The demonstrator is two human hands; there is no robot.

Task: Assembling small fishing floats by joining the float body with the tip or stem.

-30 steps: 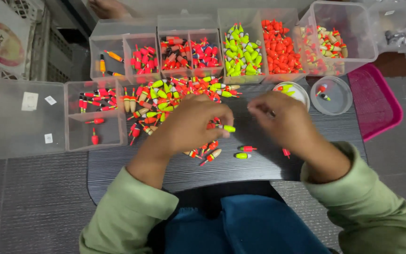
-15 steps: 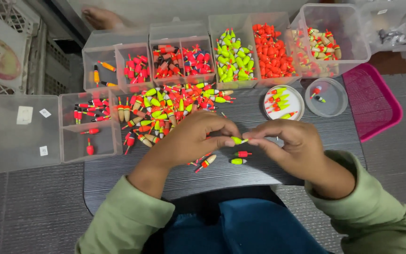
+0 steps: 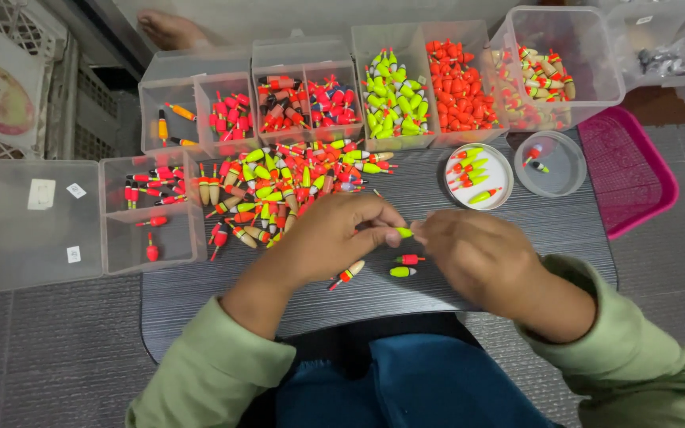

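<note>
Both hands pinch one small green float (image 3: 403, 232) between them. It lies sideways, left hand (image 3: 334, 238) to right hand (image 3: 477, 257). Two more floats (image 3: 404, 265) sit just below.

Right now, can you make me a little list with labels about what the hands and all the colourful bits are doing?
surface: dark grey ridged table
left hand: pinches a small yellow-green float at its fingertips
right hand: meets the same float from the other side
loose pile: red, orange and yellow-green plastic floats heaped on the table
near the hands: a red float and a yellow-green one lying apart
sorted bins: clear plastic boxes along the far edge, each holding floats
dishes: round white lid with several floats; round clear lid with two
</note>
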